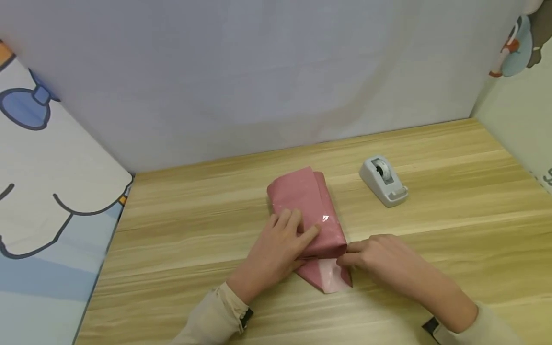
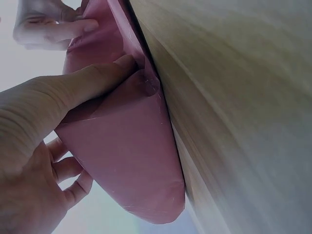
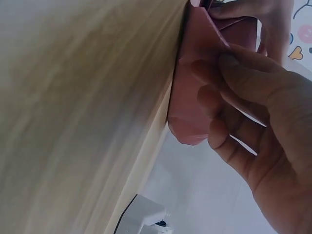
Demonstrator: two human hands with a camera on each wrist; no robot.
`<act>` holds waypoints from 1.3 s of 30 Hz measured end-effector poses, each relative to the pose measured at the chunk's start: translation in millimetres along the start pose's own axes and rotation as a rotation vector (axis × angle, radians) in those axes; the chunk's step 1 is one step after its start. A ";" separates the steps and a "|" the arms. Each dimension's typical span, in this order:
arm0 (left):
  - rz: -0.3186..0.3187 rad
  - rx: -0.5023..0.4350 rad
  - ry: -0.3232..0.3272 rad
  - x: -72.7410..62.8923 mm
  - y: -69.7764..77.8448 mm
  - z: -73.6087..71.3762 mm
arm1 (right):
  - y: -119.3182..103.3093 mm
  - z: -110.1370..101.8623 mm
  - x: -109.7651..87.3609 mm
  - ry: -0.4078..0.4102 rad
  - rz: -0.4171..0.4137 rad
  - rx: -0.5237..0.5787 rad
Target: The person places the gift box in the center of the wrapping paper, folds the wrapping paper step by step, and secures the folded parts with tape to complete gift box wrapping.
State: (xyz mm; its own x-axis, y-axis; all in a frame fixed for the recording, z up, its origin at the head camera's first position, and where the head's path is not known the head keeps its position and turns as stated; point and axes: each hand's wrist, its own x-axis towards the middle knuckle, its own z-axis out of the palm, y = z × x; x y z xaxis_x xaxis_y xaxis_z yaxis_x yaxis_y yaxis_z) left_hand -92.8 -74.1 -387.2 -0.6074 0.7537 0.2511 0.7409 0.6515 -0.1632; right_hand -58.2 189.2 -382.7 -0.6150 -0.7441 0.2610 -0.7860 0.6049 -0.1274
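Note:
A parcel in glossy pink wrapping paper (image 1: 297,201) lies on the table, its near end partly folded. From that end a pointed flap (image 1: 332,275) with a paler middle sticks out toward the person. My left hand (image 1: 276,244) holds the parcel, fingers over its top; in the left wrist view the thumb (image 2: 100,80) presses into the fold at the end. At the near right corner my right hand (image 1: 384,258) pinches the paper's edge between thumb and index finger, seen in the right wrist view beside the pink side (image 3: 190,92).
A grey tape dispenser (image 1: 383,181) with a roll of clear tape stands to the right, behind the right hand. The wooden table (image 1: 185,206) meets a pale backdrop (image 1: 258,86) at the back, and cartoon-printed cloth (image 1: 56,158) hangs at the left.

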 end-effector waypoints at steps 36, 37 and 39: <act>0.004 -0.046 0.007 1.7 -0.5 2.5 | -22.3 17.2 8.5 0.202 0.121 0.029; 0.006 -0.044 0.005 1.9 -0.9 2.7 | -22.3 18.0 6.5 0.202 0.114 0.022; 0.007 -0.043 0.001 2.3 -1.4 2.9 | -23.6 17.9 2.9 0.184 0.108 0.002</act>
State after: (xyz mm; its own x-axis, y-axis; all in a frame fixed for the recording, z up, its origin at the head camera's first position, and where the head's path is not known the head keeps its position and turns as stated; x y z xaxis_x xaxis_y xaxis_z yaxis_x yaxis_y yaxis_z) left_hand -96.1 -73.1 -389.2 -0.6016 0.7583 0.2512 0.7569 0.6416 -0.1239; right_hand -42.6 167.7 -396.1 -0.6735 -0.6108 0.4162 -0.7167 0.6774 -0.1656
